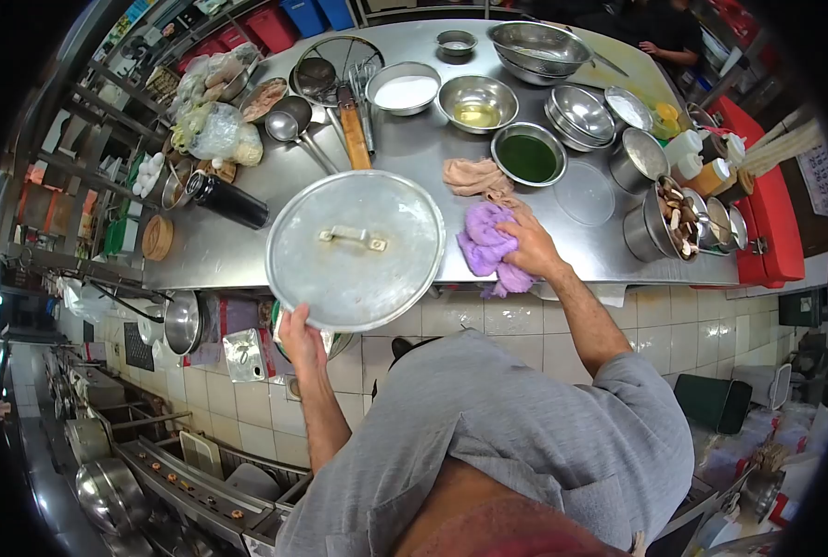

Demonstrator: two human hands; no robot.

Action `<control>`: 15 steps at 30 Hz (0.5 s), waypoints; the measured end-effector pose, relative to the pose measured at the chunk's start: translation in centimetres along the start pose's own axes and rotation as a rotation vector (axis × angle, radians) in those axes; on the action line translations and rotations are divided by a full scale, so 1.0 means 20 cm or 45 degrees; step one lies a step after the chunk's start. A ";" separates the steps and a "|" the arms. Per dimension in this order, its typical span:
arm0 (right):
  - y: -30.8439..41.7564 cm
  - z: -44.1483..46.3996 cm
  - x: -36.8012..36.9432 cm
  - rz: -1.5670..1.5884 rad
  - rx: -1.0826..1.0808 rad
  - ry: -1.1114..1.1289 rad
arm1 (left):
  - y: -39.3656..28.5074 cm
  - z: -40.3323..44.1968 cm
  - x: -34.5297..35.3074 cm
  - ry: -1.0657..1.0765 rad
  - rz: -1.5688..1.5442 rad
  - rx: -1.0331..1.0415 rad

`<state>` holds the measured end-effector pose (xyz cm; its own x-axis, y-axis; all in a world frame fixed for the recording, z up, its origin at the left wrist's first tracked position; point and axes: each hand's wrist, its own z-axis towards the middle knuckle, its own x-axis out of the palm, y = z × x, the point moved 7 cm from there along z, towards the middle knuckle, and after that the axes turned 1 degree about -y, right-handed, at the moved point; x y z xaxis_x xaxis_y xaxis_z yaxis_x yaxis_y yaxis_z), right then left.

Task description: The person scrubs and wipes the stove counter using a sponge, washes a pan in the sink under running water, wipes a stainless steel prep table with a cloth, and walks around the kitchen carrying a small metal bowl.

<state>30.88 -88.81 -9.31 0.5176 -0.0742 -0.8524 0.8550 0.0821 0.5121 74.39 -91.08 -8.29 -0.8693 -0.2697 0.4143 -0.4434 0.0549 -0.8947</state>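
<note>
My left hand (pixel 304 342) grips the near rim of a large round metal pot lid (pixel 356 278), tilted over the front edge of the steel table. The lid's bar handle faces up, and my fingers are partly hidden beneath the rim. My right hand (pixel 531 243) is closed on a bunched purple cloth (pixel 486 241) at the table's front edge. Just behind it lies a beige cloth (pixel 477 176). A steel bowl of dark green liquid (pixel 528 156) stands beyond my right hand, and a clear flat plastic lid (pixel 585 195) rests to its right.
Across the steel table (pixel 212 262) stand a bowl of white powder (pixel 407 90), a bowl of yellowish liquid (pixel 477 107), stacked steel bowls (pixel 581 116) and a pot of mushrooms (pixel 651 230). On the left are a black flask (pixel 228 201) and a ladle (pixel 284 126). Another person (pixel 669 37) is at the far right.
</note>
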 end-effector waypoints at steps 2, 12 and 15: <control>-0.05 -0.09 -0.04 -0.015 0.051 -0.018 | 0.05 0.06 0.15 0.096 0.003 0.000; -0.10 -0.18 -0.10 -0.030 0.238 -0.150 | 0.24 0.35 0.55 0.272 0.226 -0.056; -0.11 -0.18 -0.08 -0.043 0.217 -0.174 | 0.33 0.42 0.54 0.297 0.231 -0.082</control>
<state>28.03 -85.34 -9.45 0.4786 -0.2089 -0.8528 0.8588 -0.0908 0.5042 63.92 -101.78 -11.21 -0.9591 -0.0218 0.2823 -0.2824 0.1448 -0.9483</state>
